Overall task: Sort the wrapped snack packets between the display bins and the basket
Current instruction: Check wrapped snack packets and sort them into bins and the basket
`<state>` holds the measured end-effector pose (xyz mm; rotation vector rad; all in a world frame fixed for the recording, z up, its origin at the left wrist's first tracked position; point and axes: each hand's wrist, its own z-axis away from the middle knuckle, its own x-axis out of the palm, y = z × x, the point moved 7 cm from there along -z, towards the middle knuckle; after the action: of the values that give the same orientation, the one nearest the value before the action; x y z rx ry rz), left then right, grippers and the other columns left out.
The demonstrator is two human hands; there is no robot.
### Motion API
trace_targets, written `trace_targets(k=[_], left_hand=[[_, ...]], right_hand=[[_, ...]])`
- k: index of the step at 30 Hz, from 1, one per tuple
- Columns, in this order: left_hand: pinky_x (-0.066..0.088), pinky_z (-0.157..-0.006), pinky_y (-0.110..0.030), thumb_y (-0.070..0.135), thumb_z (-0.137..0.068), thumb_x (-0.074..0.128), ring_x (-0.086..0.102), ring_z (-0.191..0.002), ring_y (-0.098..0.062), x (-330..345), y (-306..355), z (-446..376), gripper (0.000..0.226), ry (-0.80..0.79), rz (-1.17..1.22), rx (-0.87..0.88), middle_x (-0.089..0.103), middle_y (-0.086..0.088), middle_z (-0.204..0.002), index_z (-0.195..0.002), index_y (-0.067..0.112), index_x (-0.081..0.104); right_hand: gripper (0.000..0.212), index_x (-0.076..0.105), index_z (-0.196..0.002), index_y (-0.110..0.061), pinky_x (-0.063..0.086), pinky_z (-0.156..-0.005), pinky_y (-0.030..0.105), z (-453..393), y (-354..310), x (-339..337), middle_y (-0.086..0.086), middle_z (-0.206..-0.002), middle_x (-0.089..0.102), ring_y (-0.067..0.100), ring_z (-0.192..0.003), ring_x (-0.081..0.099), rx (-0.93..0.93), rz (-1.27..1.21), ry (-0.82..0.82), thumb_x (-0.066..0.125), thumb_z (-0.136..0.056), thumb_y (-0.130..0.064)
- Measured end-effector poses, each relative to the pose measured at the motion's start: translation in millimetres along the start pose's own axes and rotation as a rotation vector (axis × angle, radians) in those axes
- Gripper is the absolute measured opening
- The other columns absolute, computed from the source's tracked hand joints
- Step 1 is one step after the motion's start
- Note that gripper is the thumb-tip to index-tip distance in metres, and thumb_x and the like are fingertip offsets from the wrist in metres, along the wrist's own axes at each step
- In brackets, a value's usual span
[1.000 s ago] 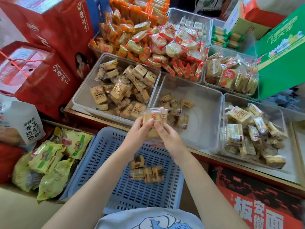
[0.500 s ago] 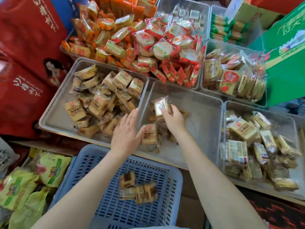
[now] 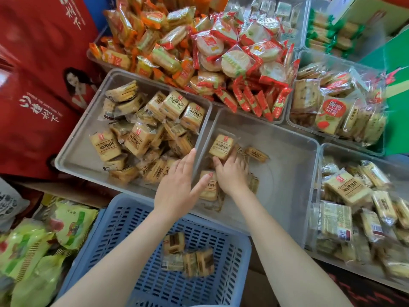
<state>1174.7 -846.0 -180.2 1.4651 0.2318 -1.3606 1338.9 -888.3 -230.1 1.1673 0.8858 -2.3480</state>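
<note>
From my head camera, my right hand (image 3: 232, 171) has its grip curled on a tan snack packet (image 3: 221, 146) inside the middle clear bin (image 3: 287, 173). My left hand (image 3: 177, 187) hovers flat and relaxed over that bin's rim, holding nothing. A few packets (image 3: 188, 255) lie in the blue basket (image 3: 124, 240) below.

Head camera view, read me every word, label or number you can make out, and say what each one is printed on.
"海玉烤馍片": tan wrapped packet under the right hand's fingers in the clear middle bin.
"海玉烤馍片": tan packets in the clear left bin.
"海玉烤馍片": tan packet in the clear right bin.
"榕树下": red gift box.
Red round label on the bagged crackers: not surely readable.
Barcodes and the small English line on the box: too small.
</note>
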Motion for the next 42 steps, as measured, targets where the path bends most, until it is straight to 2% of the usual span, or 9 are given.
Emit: trace_targets(k=[6,10,12,15,18,25,30,34,42], left_hand=[[0.039,-0.11,-0.036,0.057,-0.101,0.045,0.034,-0.145,-0.012,-14,-7,5,0.079,0.043,0.367,-0.079,0.036,0.004,-0.161,-0.163,0.031,0.004],[0.046,-0.1,-0.031,0.026,-0.1,0.063,0.051,-0.12,-0.01,-66,-54,12,0.072,0.35,0.629,-0.258,0.048,0.005,-0.135,-0.159,0.022,0.022],[0.046,-0.1,-0.033,0.021,-0.1,0.061,0.052,-0.117,-0.014,-96,-85,9,0.056,0.476,0.526,-0.338,0.051,0.003,-0.128,-0.151,0.016,0.037],[0.041,-0.103,-0.035,0.02,-0.1,0.059,0.05,-0.126,-0.026,-118,-122,-15,0.042,0.422,0.378,-0.408,0.057,-0.006,-0.132,-0.14,0.013,0.052],[0.042,-0.109,-0.039,0.03,-0.099,0.063,0.048,-0.134,-0.026,-112,-139,-38,0.05,0.212,0.441,-0.436,0.056,-0.005,-0.141,-0.146,0.018,0.048],[0.037,-0.116,-0.044,0.051,-0.091,0.069,0.038,-0.141,-0.027,-99,-155,-49,0.064,0.093,0.46,-0.458,0.052,-0.008,-0.144,-0.147,0.023,0.051],[0.05,-0.096,-0.034,0.053,-0.09,0.07,0.059,-0.115,-0.018,-99,-152,-42,0.057,0.019,0.562,-0.464,0.065,0.003,-0.125,-0.134,0.018,0.061],[0.057,-0.091,-0.038,0.046,-0.089,0.075,0.064,-0.105,-0.015,-95,-150,-30,0.047,0.097,0.786,-0.523,0.066,0.003,-0.117,-0.124,0.019,0.057],[0.059,-0.091,-0.04,0.045,-0.091,0.074,0.069,-0.105,-0.017,-108,-163,4,0.041,0.379,1.013,-0.607,0.068,-0.001,-0.117,-0.118,0.02,0.056]], right_hand=[[0.08,0.025,-0.157,-0.005,0.014,-0.125,0.049,17,-26,-41,0.017,-0.161,0.028,0.032,-0.151,0.02,-0.097,-0.113,0.197,0.049,-0.099,-0.056],[0.044,0.054,-0.133,-0.008,0.033,-0.114,0.046,36,-84,-59,0.012,-0.137,0.05,0.028,-0.133,0.041,-0.294,-0.145,0.392,0.059,-0.097,-0.032],[0.026,0.062,-0.118,-0.008,0.042,-0.102,0.038,34,-119,-48,0.007,-0.119,0.058,0.023,-0.116,0.049,-0.378,-0.205,0.319,0.057,-0.098,-0.023],[0.027,0.064,-0.12,-0.01,0.048,-0.086,0.031,26,-163,-7,0.003,-0.111,0.064,0.02,-0.105,0.059,-0.318,-0.367,-0.07,0.051,-0.102,-0.024],[0.059,0.041,-0.152,-0.009,0.042,-0.111,0.04,12,-175,35,0.008,-0.148,0.052,0.028,-0.136,0.049,-0.038,-0.493,-0.297,0.047,-0.104,-0.043],[0.063,0.041,-0.15,-0.007,0.045,-0.111,0.049,-1,-175,65,0.009,-0.141,0.056,0.028,-0.127,0.055,0.168,-0.773,-0.263,0.045,-0.104,-0.05],[0.047,0.059,-0.134,-0.007,0.052,-0.103,0.047,2,-178,70,0.009,-0.122,0.071,0.027,-0.113,0.067,0.16,-0.905,-0.327,0.053,-0.104,-0.042],[0.031,0.066,-0.106,-0.013,0.056,-0.079,0.034,10,-178,65,0.008,-0.103,0.073,0.022,-0.095,0.07,0.252,-1.091,-0.339,0.047,-0.108,-0.036],[0.024,0.064,-0.109,-0.007,0.058,-0.065,0.029,12,-175,60,0.012,-0.1,0.074,0.018,-0.071,0.069,0.312,-1.118,-0.361,0.065,-0.1,-0.029]])
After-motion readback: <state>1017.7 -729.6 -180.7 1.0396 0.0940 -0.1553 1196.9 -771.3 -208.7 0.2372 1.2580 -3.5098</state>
